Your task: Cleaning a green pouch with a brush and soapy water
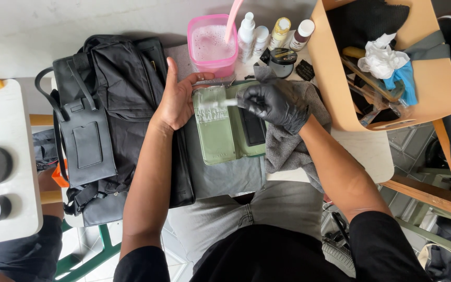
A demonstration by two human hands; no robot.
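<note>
At the far left you have a white side table [3, 156] with 2 round tins on it. Next comes the black bag [110, 109], lying flat with its luggage tag facing up.

Your left hand [176, 99] is bare and rests flat, palm down, on the bag's right edge, touching the left side of the green wallet [220, 130]. Its fingers are straight and held close together, the thumb spread out toward the pink tub [212, 44].

The wallet lies open in front of you on a grey cloth [288, 146], just below the tub, and its left half looks wet and foamy. The tub holds pinkish foam with a pink handle sticking out of it.

Your right hand [275, 104] wears a black glove and pinches a small white brush [217, 104], its tip on the top of the wallet's left half. The hand hovers over the wallet's right half.

Behind it stand 4 small bottles [272, 34]. At the right, a tan basket [434, 83] holds crumpled white paper and blue cloth.
</note>
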